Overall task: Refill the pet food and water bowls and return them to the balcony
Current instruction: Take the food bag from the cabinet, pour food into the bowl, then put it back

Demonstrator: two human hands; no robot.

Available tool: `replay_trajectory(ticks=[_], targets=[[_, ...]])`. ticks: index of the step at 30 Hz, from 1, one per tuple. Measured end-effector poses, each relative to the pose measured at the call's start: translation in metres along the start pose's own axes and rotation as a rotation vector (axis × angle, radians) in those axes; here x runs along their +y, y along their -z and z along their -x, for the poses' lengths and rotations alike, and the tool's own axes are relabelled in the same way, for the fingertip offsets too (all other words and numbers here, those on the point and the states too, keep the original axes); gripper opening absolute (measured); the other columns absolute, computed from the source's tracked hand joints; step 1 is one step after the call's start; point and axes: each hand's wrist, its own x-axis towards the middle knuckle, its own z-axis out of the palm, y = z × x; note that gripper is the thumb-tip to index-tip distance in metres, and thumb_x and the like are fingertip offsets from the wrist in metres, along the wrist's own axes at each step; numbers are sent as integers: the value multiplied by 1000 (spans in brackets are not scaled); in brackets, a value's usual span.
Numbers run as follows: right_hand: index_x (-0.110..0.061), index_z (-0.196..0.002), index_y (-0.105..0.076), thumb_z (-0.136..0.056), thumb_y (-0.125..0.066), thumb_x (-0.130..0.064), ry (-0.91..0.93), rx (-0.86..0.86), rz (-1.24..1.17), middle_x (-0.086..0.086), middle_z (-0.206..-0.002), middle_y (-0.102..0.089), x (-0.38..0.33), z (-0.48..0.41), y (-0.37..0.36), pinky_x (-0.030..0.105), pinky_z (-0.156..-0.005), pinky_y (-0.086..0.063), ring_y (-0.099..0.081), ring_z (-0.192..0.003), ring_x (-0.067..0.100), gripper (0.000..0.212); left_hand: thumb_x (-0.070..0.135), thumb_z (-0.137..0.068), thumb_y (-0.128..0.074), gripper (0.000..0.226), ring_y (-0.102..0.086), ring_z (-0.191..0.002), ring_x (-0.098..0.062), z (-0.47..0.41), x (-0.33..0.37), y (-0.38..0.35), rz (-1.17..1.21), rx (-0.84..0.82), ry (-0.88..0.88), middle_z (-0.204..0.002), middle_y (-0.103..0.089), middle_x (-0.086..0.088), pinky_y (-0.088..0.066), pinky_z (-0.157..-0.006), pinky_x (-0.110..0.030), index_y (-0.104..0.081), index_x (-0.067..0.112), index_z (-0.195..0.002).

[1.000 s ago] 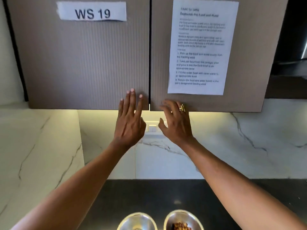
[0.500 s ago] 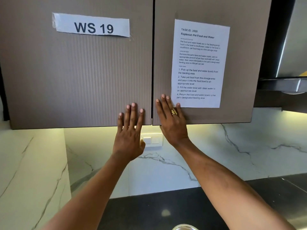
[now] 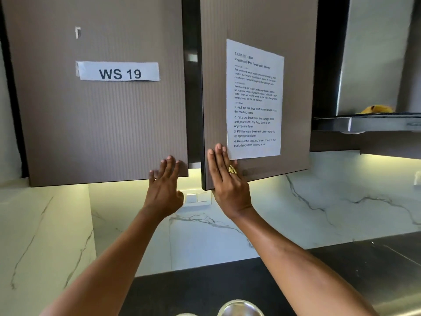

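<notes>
Doors have moved: half a second ago both cupboard doors were flush and closed, now the left door (image 3: pixel 102 122) and right door (image 3: pixel 214 87) are swung out with a dark gap (image 3: pixel 193 99) between them. Left hand (image 3: pixel 165 190) has fingers straight, tips on its door's bottom corner (slightly motion-blurred). Right hand (image 3: pixel 227 181) lies flat on its door's lower corner, just beside the taped sheet (image 3: pixel 255 99); its fingers are straight, its thumb is hidden, and no clamp is visible. Inside is too dark to spot pet food. One steel bowl (image 3: pixel 241 307) sits on the dark counter (image 3: pixel 227 277) at the frame's bottom edge, contents not visible. Looks like the food-fetch step; refill not started.
</notes>
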Motion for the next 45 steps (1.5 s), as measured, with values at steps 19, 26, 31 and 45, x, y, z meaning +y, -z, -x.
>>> replay_trajectory(ticks=[19, 26, 31, 45], targets=[[2, -150, -54, -95, -77, -15, -586, 100, -621, 11, -120, -78, 202, 100, 228, 33, -85, -65, -78, -100, 26, 62, 23, -102, -48, 44, -59, -127, -22, 74, 365, 79, 1241, -283, 128, -144, -61, -1, -48, -101, -41, -55, 31, -145], [6, -107, -74, -96, -77, -16, -851, 167, -657, 16, -93, -80, 266, 119, 264, -1, -68, -42, -72, -78, 18, 25, 14, -100, -52, 47, -60, -124, -23, 76, 427, 68, 1158, -376, 41, -140, -64, -2, -46, -98, -38, -56, 26, -145], [9, -94, -72, -92, -80, -10, -1040, 220, -687, 19, -88, -79, 282, 128, 265, -1, -64, -44, -74, -74, 16, 20, 15, -101, -51, 44, -58, -128, -25, 81, 429, 56, 1108, -335, 60, -141, -64, -5, -47, -105, -41, -57, 24, -144], [-3, -116, -77, -93, -72, -9, -1079, -223, -862, 8, -111, -80, 177, 91, 158, 6, -83, -54, -73, -96, 14, 24, 7, -98, -52, 41, -68, -111, -21, 51, 276, 63, 785, -108, 218, -122, -75, -7, -57, -89, -32, -66, 20, -134]])
